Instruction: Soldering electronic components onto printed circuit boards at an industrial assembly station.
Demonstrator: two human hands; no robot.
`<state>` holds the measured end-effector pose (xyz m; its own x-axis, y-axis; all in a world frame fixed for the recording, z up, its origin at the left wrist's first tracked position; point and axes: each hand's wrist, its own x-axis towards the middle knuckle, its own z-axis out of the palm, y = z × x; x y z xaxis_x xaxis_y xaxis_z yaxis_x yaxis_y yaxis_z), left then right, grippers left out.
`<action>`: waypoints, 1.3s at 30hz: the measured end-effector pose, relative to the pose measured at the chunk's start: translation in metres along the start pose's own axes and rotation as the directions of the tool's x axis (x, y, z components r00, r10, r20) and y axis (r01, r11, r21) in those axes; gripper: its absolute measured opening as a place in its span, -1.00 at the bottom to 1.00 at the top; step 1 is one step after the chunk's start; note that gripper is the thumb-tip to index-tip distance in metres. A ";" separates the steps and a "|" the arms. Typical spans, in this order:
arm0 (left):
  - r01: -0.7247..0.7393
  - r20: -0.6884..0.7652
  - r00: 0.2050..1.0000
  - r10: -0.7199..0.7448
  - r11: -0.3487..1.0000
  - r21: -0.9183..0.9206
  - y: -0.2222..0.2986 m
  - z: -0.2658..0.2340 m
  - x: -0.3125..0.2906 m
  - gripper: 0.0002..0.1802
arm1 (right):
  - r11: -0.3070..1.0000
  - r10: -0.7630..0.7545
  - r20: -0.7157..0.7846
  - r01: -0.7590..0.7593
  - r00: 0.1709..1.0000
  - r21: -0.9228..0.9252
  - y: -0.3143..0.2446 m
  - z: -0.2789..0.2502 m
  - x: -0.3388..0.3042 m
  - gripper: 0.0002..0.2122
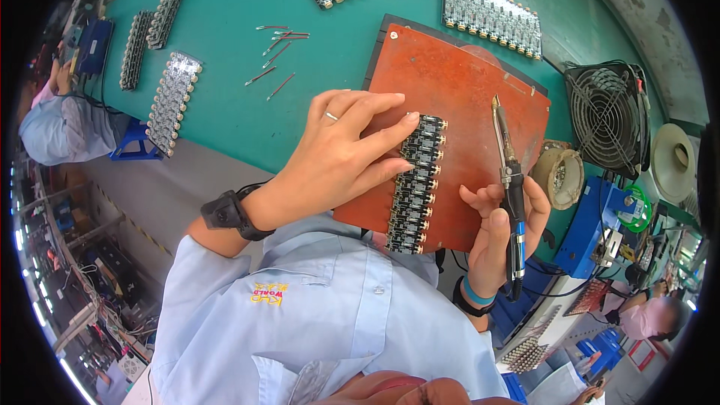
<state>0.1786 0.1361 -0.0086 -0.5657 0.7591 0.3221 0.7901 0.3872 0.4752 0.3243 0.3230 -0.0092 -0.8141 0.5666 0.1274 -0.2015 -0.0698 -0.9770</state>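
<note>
A dark strip of joined circuit boards (415, 193), with brass-coloured parts along its right side, lies on a reddish-brown work board (469, 82). My left hand (341, 146) reaches over from the left, its fingers stretched out and apart. Its index fingertip and thumb are at the strip's upper left edge; whether they press on it I cannot tell. In my right hand (510, 221) is a soldering iron (513, 187), gripped by its black and blue handle. The iron's tip points away from me, above the work board and apart from the strip.
Several short red wires (280, 56) lie on the green table (225, 0). More circuit-board panels (491, 16) are spread along its far and left parts. To the right stand a round pot (560, 178), a black fan (606, 116) and a blue wire-spool stand (589, 225). Other people sit nearby.
</note>
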 end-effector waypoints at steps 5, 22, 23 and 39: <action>0.015 0.044 0.999 -0.016 1.000 0.019 0.005 -0.001 0.000 -0.43 | 1.000 0.006 0.012 -0.006 1.000 -0.019 -0.001 -0.001 0.000 -0.55; -0.257 0.177 0.944 0.280 0.956 -0.142 0.015 0.006 -0.005 -0.43 | 1.000 -0.006 -0.029 0.006 1.000 0.006 -0.001 -0.006 -0.003 -0.58; -0.234 0.179 0.952 0.248 0.967 -0.099 0.019 0.003 -0.006 -0.42 | 1.000 -0.006 -0.025 0.006 1.000 0.007 0.000 -0.007 -0.003 -0.58; -0.054 0.265 0.960 0.095 0.986 -0.159 0.031 -0.015 -0.014 -0.54 | 0.999 0.039 -0.113 -0.041 0.993 -0.018 -0.009 -0.009 -0.005 -0.59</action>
<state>0.2070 0.1297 0.0143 -0.4051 0.9039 0.1372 0.7719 0.2577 0.5812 0.3352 0.3281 -0.0022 -0.7545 0.6527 0.0694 -0.1580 -0.0780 -0.9844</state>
